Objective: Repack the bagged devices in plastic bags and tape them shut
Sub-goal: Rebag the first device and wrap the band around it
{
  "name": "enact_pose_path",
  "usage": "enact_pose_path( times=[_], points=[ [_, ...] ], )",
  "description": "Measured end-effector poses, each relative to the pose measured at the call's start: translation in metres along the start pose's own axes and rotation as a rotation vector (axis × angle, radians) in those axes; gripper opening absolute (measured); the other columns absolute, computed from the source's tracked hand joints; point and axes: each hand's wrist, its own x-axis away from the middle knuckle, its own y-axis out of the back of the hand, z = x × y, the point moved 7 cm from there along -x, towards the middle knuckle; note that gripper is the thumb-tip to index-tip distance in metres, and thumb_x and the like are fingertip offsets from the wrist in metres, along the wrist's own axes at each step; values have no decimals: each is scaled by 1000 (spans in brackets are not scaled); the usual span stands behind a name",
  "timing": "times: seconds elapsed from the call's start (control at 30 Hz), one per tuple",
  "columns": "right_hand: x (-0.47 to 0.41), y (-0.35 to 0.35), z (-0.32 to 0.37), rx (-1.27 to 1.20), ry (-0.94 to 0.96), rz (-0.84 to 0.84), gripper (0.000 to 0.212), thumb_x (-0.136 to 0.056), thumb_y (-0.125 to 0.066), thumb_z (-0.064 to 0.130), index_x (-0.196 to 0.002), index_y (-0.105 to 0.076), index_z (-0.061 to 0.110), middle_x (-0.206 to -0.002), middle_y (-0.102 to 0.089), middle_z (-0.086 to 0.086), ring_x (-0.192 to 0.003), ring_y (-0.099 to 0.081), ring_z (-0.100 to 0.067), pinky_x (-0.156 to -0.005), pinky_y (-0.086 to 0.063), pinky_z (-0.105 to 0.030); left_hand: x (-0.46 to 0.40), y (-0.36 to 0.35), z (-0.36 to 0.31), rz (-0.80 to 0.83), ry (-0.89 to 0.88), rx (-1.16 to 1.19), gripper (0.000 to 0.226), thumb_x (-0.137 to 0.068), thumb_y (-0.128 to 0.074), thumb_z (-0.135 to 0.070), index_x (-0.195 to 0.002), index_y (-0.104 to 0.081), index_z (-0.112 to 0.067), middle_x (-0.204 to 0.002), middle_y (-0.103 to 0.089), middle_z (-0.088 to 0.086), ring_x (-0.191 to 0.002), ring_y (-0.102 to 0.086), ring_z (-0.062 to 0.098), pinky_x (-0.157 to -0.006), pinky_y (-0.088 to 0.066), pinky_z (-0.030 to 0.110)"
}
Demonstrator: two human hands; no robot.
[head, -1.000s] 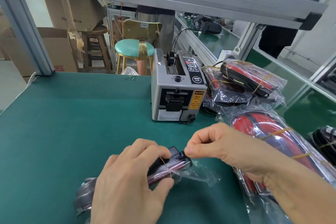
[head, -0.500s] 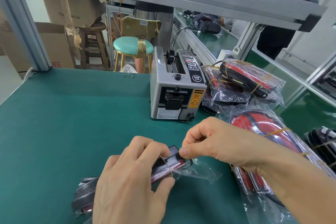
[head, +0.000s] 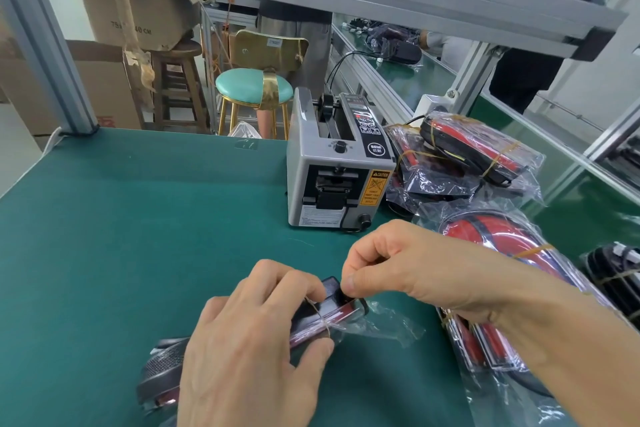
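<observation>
Fingers of your left hand (head: 249, 350) curl over a dark bagged device (head: 325, 315) lying on the green worktop (head: 121, 236), thumb at its near edge and fingertips across its top, so this grip holds the device down. Your right hand (head: 408, 270) comes in from the right, thumb and forefinger pinched narrow at the device's far end, just beyond your left fingertips; whether they hold the thin rubber band (head: 320, 314) that crosses the device or the edge of the bag, you cannot tell. The loose mouth of the clear plastic bag (head: 388, 326) trails out to the right of the device, under your right wrist. The device's rounded mesh end (head: 162, 367) sticks out to the left of your left palm, close to the near edge of the worktop.

Beyond your right hand, well apart from it, stands a grey automatic tape dispenser (head: 339, 166) with its outlet facing you. Right of the dispenser lies a heap of bagged devices (head: 460, 159), red and black, bound with rubber bands. Under and beside your right forearm lies a larger red bagged device (head: 498, 236), also banded, and another dark bagged one (head: 620, 274) sits at the far right edge.

Behind the worktop, past the aluminium frame (head: 45, 55), stand a mint-green stool (head: 254, 90), a wooden stool (head: 176, 80) and stacked cardboard boxes (head: 131, 7).
</observation>
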Motion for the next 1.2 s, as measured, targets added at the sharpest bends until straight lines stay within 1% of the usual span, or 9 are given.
enact_pose_path(
  times=[0.17, 0.3, 0.47, 0.6, 0.7, 0.83, 0.97, 1.07, 1.2],
  points=[
    [-1, 0, 2, 87, 5, 10, 13, -86, -69, 18, -74, -71, 11, -65, -58, 6, -63, -49, -3, -70, -40, -22, 1, -2, 3, 16, 15, 30, 66, -31, -92, -34, -81, -50, -40, -81, -52, -23, -82, -32, -22, -55, -24, 5],
    [-1, -1, 7, 169, 20, 4, 17, -85, -69, 21, -71, -69, 13, -60, -50, 2, -56, -40, -10, -60, -34, -30, 0, -1, -1, 4, -16, 7, 65, -28, -93, -34, -79, -53, -39, -79, -53, -21, -72, -25, -4, -57, -25, 5],
    [-2, 0, 12, 273, 50, -30, 19, -85, -69, 26, -70, -68, 14, -55, -50, 6, -50, -40, -9, -52, -36, -29, 2, -4, 0, 26, -5, 52, 60, -33, -91, -33, -81, -56, -43, -81, -53, -20, -83, -33, -19, -59, -26, 7],
    [-1, 1, 14, 340, 67, -62, 18, -86, -67, 27, -72, -69, 15, -48, -52, 14, -44, -44, 1, -46, -34, -13, -1, -1, -5, 38, -43, -7, 63, -25, -95, -32, -80, -68, -44, -76, -56, -15, -72, -31, 2, -59, -22, 6],
    [-1, 2, 14, 387, 68, -85, 17, -85, -67, 25, -70, -69, 17, -43, -50, 18, -43, -47, 7, -42, -34, -9, -2, 1, -7, 28, -54, -37, 55, -30, -93, -31, -79, -70, -44, -74, -56, -13, -73, -33, 9, -59, -23, 6],
    [0, 4, 12, 398, 77, -130, 21, -81, -68, 23, -61, -64, 21, -40, -50, 20, -42, -47, 6, -39, -33, -10, -1, 3, -9, -7, -49, -57, 36, -43, -71, -36, -78, -70, -43, -74, -55, -11, -72, -32, 12, -55, -26, 11],
    [-1, 8, -3, 271, 73, -184, 12, -80, -70, 19, -73, -61, 24, -49, -50, 14, -42, -44, 2, -41, -32, -11, -1, 4, -10, -24, -39, -75, 33, -44, -69, -35, -77, -71, -40, -74, -55, -10, -70, -31, 14, -49, -32, 19],
    [3, 23, -28, -70, -2, -303, 18, -85, -64, 9, -93, -55, 23, -67, -45, 9, -48, -38, -1, -49, -32, -17, 1, 3, -8, -39, -24, -90, 27, -50, -67, -36, -76, -70, -40, -76, -54, -11, -71, -31, 13, -57, -29, 24],
    [7, 5, -38, -177, 63, -316, 22, -76, -72, 40, -90, -58, 31, -68, -48, 15, -57, -44, -1, -57, -39, -17, 0, 3, -6, -30, -26, -56, 26, -61, -49, -43, -81, -66, -43, -78, -54, -12, -69, -33, 8, -61, -29, 24]
  ],
)
